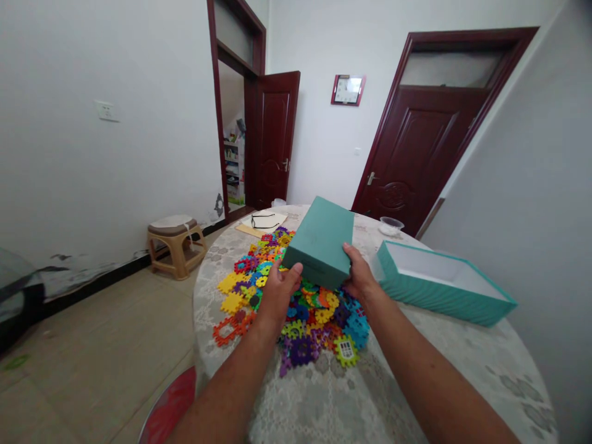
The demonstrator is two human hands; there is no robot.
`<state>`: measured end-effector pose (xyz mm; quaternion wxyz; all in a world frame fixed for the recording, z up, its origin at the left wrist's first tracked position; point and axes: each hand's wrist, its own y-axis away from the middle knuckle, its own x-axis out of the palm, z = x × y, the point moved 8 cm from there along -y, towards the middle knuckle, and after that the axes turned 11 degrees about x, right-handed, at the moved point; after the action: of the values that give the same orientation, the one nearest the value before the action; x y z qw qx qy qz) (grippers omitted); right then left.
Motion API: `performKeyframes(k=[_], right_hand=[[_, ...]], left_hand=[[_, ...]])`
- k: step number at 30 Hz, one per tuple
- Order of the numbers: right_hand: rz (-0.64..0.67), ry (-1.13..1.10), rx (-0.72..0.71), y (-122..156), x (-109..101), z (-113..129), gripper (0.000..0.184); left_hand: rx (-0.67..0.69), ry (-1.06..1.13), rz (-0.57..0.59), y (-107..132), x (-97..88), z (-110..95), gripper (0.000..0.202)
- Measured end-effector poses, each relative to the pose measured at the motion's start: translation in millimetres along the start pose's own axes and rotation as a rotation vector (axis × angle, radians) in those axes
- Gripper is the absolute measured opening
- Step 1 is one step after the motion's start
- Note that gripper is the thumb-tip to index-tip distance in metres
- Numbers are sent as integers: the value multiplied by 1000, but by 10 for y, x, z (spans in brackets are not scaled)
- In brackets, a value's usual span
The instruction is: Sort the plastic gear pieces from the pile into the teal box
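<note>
A teal box [321, 237] is tilted above the middle of the table, its plain face toward me; its inside is hidden. My left hand [279, 285] grips its near left corner with the thumb on the side. On its right edge, my right hand [359, 271] is wrapped round it, thumb on top and fingers partly hidden. Beneath and around the box spreads a heap of colourful plastic gear-shaped pieces [300, 350], in yellow, orange, purple, blue and green.
An open turquoise box [444, 280] with a white inside stands on the right of the round table [314, 407]. Glasses [263, 221] lie on paper at the back left. A clear bowl [391, 226] sits at the back right. A stool [176, 246] stands left on the floor.
</note>
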<state>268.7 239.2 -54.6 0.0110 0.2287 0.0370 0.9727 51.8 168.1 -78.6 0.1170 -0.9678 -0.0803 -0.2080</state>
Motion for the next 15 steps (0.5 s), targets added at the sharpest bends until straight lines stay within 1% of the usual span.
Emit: performKeyframes(k=[4,7,9,11,12,13,15], right_hand=[[-17,-42,-104,141,66,85,46],[-1,-81,-209,385,69,94,53],[39,-82,-279,607,68,76,58],[62,-55,-324,836,24,40,62],[65,-32,-333,946,-21,21,65],[66,2,-337,1056,-83,6,68],[25,120,-364,1300,-276,18,73]], left_hand=[[-73,234,-63,39,63,4,66],[-107,321,-65,102,148,-60,60],[-52,368,-44,137,233,-205,54],[62,419,-12,174,324,-415,45],[141,432,-3,197,354,-533,44],[189,430,6,229,381,-620,44],[216,407,-15,308,392,-702,45]])
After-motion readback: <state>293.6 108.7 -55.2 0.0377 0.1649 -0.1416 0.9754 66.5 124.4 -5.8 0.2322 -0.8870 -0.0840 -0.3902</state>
